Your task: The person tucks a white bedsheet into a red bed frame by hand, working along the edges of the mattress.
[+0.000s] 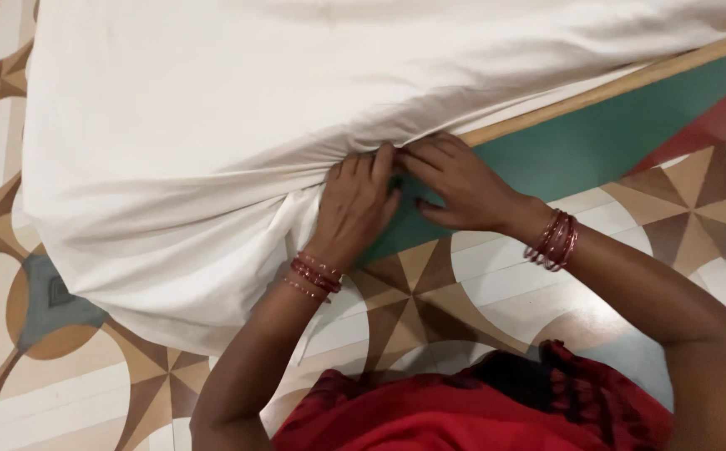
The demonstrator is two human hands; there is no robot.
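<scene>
Two hands meet at the edge of the white sheet point(196, 134), which lies over the bed and hangs down its side. The left hand point(359, 205) and the right hand point(459, 184) both pinch the sheet's bunched fold, just below the wooden bed rail point(613, 88).

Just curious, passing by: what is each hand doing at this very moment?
Left hand: fingers curled, pressing on the white sheet at the bed edge.
Right hand: fingertips pinching the sheet's edge by the wooden rail.
</scene>
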